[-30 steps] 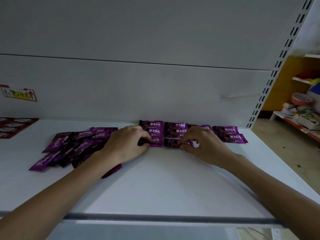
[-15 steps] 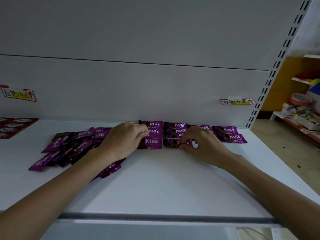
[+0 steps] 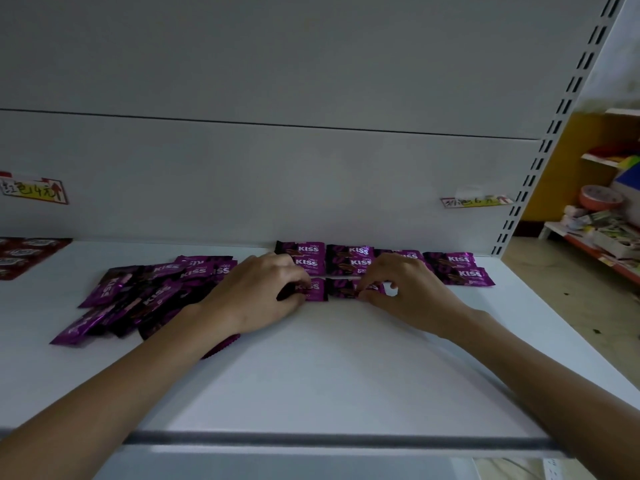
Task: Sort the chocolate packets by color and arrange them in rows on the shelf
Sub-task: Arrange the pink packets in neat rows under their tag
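- The two front-most purple foil chocolate packets lie at the centre of the frame, end to end, with their long axes running left to right. The front-left purple packet point(image 3: 314, 289) and the front-right purple packet point(image 3: 341, 292) sit just beside each other with a thin gap between them.
- Directly behind them, toward the upper centre, the arranged purple packet rows point(image 3: 349, 262) run along the back panel and extend to the right.
- The left hand point(image 3: 256, 296) has its fingers curled over the left end of the front-left purple packet. The right hand point(image 3: 412, 292) pinches the right end of the front-right purple packet between thumb and fingertips.
- The loose heap of purple packets point(image 3: 149, 292) lies left of centre, with packets pointing every way. It is just beside the left wrist and well apart from the right hand, so the left hand looks better placed to fetch the next one.
- The front row's unfilled stretch seems to lie to the right, past the right hand.
- All of this rests on the white metal shelf point(image 3: 311, 375). Dark red packets point(image 3: 27, 254) sit at the far left edge.
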### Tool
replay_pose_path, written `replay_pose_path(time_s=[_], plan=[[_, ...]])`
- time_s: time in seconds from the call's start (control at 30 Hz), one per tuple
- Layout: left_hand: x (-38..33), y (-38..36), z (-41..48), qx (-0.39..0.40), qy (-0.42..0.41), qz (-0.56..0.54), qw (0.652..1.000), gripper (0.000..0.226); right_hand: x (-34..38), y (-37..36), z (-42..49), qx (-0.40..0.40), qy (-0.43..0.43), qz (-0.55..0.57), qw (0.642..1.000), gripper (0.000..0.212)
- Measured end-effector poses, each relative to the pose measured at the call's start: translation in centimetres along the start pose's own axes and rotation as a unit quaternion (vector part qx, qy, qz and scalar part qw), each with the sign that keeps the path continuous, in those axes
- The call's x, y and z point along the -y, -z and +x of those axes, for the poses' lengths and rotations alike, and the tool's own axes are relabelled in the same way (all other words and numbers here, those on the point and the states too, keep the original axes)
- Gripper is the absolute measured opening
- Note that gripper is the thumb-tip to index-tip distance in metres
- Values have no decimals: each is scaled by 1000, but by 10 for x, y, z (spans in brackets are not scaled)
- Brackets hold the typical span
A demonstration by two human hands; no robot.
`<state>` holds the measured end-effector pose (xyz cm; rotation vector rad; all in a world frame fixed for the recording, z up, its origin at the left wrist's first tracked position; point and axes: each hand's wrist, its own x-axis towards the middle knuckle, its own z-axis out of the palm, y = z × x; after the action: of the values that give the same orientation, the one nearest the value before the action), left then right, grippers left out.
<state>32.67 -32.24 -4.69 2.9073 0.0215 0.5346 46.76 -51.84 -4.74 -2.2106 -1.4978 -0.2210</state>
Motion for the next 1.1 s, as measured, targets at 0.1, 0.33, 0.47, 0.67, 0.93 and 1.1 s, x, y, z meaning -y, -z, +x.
replay_pose_path(time_s=[0.1, 0.33, 0.47, 0.67, 0.93, 1.1], plan=[[2, -1, 4, -6, -7, 15, 1000, 28, 0, 1, 0, 2, -4, -3, 1000, 11], [9, 2, -1, -34, -3, -23, 999, 30, 7, 2, 1, 0, -3, -11, 1000, 13], [21, 26, -15, -77, 27, -53, 995, 22, 19, 7, 12, -31, -10, 22, 999, 12], [58, 58, -58, -84, 113, -33, 989, 21, 75, -14, 48, -28, 42, 79, 996, 19], [90, 64, -107, -27, 197, -24, 980, 26, 132, -55, 87, 36, 26, 124, 991, 23], [79, 68, -119, -47, 135, -39, 989, 48, 142, -65, 86, 129, -22, 112, 985, 42]])
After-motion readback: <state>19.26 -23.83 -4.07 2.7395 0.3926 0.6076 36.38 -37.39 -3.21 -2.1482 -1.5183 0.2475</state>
